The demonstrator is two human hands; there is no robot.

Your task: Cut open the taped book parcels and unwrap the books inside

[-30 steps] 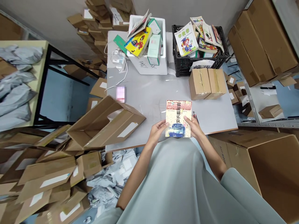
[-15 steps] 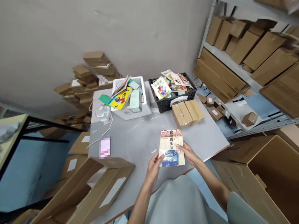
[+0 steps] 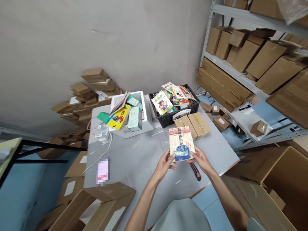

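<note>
A paperback book with a brick-red top band, dark Chinese characters and a blue picture is held up over the table, cover facing me. My left hand grips its lower left corner, thumb on the cover. At the lower right edge, my right hand pinches it the same way. Just below the book lies a black and red utility knife on the grey table, its upper end hidden. Two taped brown boxes sit right behind the book.
A white foam box and a black plastic crate, both heaped with books, stand at the table's back. Open cartons flank me: one carton at left, another carton at right. Metal shelving with boxes rises at right.
The book has moved forward and up, both hands with it, now overlapping the taped boxes' front. The utility knife has come into sight. The whole view has tilted slightly upward.
</note>
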